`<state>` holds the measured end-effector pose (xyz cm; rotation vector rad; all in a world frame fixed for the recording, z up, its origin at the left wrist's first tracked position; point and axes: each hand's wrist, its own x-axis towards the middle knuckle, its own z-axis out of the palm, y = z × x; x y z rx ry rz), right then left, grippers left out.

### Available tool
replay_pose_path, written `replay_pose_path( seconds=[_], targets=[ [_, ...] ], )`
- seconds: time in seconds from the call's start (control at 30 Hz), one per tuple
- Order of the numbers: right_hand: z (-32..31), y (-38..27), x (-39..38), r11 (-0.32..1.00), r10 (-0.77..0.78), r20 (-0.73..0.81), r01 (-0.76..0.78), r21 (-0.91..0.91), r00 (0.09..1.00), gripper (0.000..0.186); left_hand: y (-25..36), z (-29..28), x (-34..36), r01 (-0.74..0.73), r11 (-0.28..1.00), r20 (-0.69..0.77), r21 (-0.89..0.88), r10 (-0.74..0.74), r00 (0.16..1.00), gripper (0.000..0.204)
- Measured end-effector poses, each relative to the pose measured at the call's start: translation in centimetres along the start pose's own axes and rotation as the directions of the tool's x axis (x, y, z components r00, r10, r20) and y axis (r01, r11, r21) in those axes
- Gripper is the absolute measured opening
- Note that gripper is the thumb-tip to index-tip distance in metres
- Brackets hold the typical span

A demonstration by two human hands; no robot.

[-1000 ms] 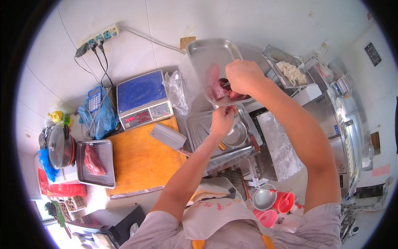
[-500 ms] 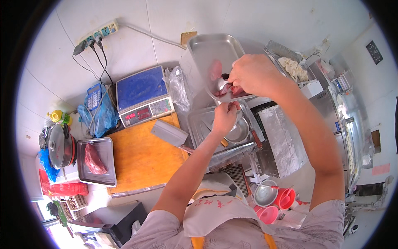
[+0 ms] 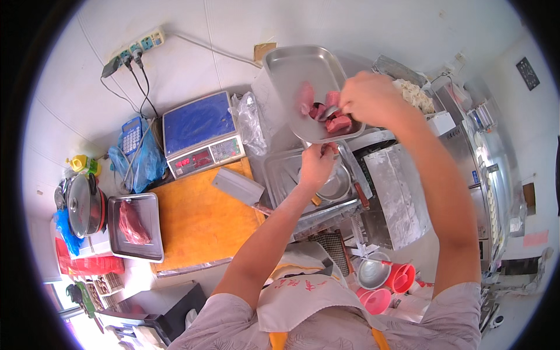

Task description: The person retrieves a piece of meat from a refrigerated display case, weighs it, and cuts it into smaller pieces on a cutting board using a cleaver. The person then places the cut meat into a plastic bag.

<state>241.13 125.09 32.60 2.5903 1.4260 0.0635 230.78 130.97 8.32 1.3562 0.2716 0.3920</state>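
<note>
A deep metal tray holds several chunks of red meat near its front end. At the tray's near rim my left hand is closed, its fingers pinching the edge. Over the tray's right side, my right hand is closed around a spoon-like metal utensil, whose shiny end sits among the meat; its handle is mostly hidden by my fingers. Below the tray, a shallower metal pan and a round metal bowl lie under and beside my left hand.
A cleaver lies on the wooden board. Behind it stands a blue-topped scale next to a clear plastic bag. A large meat piece rests in another tray at left. Red buckets stand low at right.
My right hand has moved right and slightly up with the utensil, uncovering more meat chunks. My left hand stays at the tray's rim.
</note>
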Motion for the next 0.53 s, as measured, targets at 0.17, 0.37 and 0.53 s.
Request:
replay_pose_path(
  seconds=[0.17,0.37,0.53],
  targets=[
    [-0.6,-2.2,2.0,0.981,0.167,0.218,-0.139,-0.137,0.961,0.016,0.5,-0.4,0.1,0.022,0.999,0.058,0.034,-0.024,0.998,0.015],
    [-3.9,0.3,-1.3,0.960,0.275,-0.071,-0.271,0.067,0.959,0.018,-0.5,-0.8,0.2,0.021,0.999,0.019,-0.032,-0.021,1.000,0.013],
    [-0.2,-1.1,-0.6,0.921,0.383,0.045,-0.378,-0.091,0.923,0.023,0.0,-0.8,0.0,0.048,0.999,0.043,0.012,-0.048,0.998,0.012]
  ],
)
